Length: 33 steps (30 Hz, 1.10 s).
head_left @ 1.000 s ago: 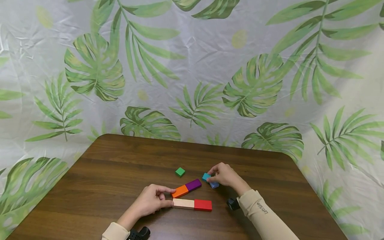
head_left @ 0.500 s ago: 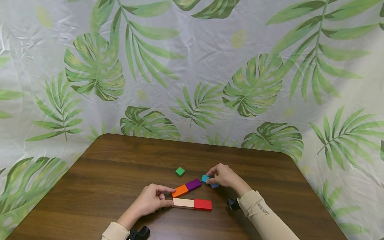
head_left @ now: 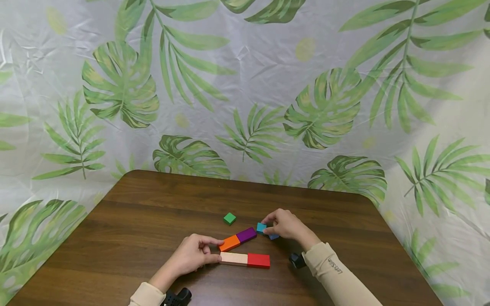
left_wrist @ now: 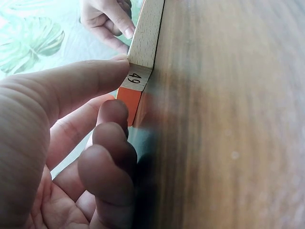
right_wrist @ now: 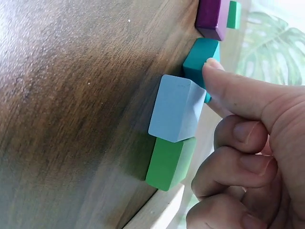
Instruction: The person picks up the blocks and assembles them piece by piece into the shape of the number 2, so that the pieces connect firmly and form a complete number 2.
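Two wooden-block pinches: right hand (head_left: 286,223), square teal block (head_left: 261,228) nudged leftward, nearly meeting purple bar (head_left: 246,235); left hand (head_left: 193,255), orange bar (head_left: 230,243), beige bar (head_left: 234,258).

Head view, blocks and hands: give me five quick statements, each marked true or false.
1. The red block adjoins the pale wooden block. True.
2. The right hand pinches the red block. False: it pinches the teal block.
3. The left hand touches the orange block. True.
4. The purple block and orange block lie end to end. True.
5. The far green block sits atop the purple block. False: it lies apart, on the table.
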{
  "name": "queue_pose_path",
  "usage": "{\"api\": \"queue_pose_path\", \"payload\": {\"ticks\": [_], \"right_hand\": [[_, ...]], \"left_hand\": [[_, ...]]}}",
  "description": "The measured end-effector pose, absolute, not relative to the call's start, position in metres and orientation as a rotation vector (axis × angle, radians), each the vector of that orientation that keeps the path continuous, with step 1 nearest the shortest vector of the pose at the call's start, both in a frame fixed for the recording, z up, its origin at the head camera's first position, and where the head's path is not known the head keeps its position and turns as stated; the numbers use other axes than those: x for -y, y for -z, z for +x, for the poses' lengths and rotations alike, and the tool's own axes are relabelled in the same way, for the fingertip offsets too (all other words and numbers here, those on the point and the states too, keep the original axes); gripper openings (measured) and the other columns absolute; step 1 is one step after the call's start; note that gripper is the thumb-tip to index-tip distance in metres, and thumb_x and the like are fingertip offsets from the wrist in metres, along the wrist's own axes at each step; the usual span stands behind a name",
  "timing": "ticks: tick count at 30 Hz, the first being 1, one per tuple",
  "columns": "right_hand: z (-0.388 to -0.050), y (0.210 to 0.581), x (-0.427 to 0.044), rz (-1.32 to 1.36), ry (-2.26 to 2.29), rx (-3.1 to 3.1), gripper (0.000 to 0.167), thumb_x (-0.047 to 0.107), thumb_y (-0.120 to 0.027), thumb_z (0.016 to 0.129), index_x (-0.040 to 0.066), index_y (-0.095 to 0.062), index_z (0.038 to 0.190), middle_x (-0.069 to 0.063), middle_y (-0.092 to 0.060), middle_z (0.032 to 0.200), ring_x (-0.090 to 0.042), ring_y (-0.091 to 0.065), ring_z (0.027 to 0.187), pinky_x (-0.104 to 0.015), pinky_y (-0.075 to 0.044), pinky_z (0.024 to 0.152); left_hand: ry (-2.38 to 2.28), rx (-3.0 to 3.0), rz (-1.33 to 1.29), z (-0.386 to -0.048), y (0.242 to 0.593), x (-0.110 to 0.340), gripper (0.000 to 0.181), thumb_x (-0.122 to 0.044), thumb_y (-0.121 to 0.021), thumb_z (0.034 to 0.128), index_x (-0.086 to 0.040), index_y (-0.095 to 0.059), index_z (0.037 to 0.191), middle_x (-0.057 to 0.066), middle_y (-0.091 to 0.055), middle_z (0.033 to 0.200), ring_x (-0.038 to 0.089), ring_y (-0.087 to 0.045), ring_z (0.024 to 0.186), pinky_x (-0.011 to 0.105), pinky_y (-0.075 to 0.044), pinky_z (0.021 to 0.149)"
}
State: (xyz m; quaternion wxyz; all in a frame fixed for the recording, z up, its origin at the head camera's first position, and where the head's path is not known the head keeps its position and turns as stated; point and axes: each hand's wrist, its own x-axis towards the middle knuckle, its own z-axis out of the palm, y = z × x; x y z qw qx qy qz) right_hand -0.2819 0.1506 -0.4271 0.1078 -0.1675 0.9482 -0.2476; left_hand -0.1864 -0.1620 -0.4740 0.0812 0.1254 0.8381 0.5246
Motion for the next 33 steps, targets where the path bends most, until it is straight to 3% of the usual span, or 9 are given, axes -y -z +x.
{"api": "queue_pose_path", "payload": {"ticks": [4,11,15,17,20,24,33], "right_hand": [[-0.2825,0.4264,-0.1491,-0.513,0.688,-2.797,0.021,0.017,-0.084,0.094,0.018,-0.084,0.115,0.001,-0.066,0.083,-0.014,-0.043,0.071,-0.028,-0.035,0.064],[-0.2852,0.4295,-0.1472,-0.511,0.665,-2.779,0.027,0.011,-0.079,0.097,0.024,-0.084,0.12,-0.001,-0.054,0.071,-0.014,-0.037,0.064,-0.026,-0.028,0.06],[-0.2867,0.4293,-0.1471,-0.552,0.649,-2.779,0.029,0.01,-0.078,0.097,0.024,-0.083,0.122,-0.003,-0.073,0.095,-0.015,-0.043,0.07,-0.027,-0.032,0.062],[-0.287,0.4287,-0.1475,-0.581,0.65,-2.773,0.03,0.01,-0.078,0.098,0.023,-0.082,0.124,-0.003,-0.075,0.103,-0.015,-0.044,0.072,-0.027,-0.033,0.063],[-0.287,0.4289,-0.149,-0.617,0.664,-2.764,0.031,0.009,-0.077,0.098,0.021,-0.081,0.126,-0.001,-0.068,0.086,-0.014,-0.043,0.067,-0.026,-0.032,0.06],[-0.2861,0.4313,-0.1517,-0.62,0.688,-2.763,0.032,0.015,-0.078,0.099,0.018,-0.078,0.13,0.003,-0.046,0.063,-0.011,-0.038,0.056,-0.023,-0.03,0.055],[-0.2811,0.4325,-0.1479,-0.501,0.668,-2.86,0.038,0.036,-0.089,0.089,0.015,-0.079,0.119,0.001,-0.057,0.071,-0.012,-0.051,0.062,-0.027,-0.037,0.057]], "left_hand": [[-1.565,-2.51,0.373,-0.1862,0.474,0.1619,0.039,-0.024,-0.093,0.0854,-0.018,-0.083,0.122,-0.005,-0.057,0.066,0.008,-0.04,0.048,0.022,-0.032,0.044],[-1.557,-2.516,0.392,-0.1866,0.4748,0.1622,0.039,-0.025,-0.092,0.0855,-0.017,-0.083,0.122,-0.006,-0.057,0.064,0.008,-0.04,0.047,0.022,-0.032,0.044],[-1.556,-2.523,0.396,-0.187,0.4753,0.1625,0.039,-0.025,-0.093,0.0853,-0.017,-0.083,0.122,-0.006,-0.057,0.064,0.008,-0.039,0.047,0.022,-0.032,0.044],[-1.559,-2.523,0.395,-0.1873,0.4757,0.1627,0.039,-0.025,-0.093,0.0852,-0.017,-0.083,0.122,-0.006,-0.057,0.064,0.008,-0.039,0.047,0.022,-0.032,0.044],[-1.559,-2.521,0.391,-0.1874,0.4764,0.1629,0.039,-0.025,-0.093,0.0852,-0.018,-0.083,0.122,-0.006,-0.057,0.064,0.008,-0.039,0.047,0.022,-0.032,0.044],[-1.556,-2.518,0.388,-0.1873,0.4766,0.1628,0.039,-0.026,-0.093,0.0854,-0.018,-0.083,0.122,-0.005,-0.058,0.064,0.008,-0.039,0.048,0.022,-0.032,0.044],[-1.559,-2.519,0.374,-0.1866,0.4748,0.1621,0.038,-0.025,-0.093,0.0856,-0.018,-0.083,0.122,-0.005,-0.058,0.065,0.008,-0.039,0.048,0.022,-0.032,0.044]]}}
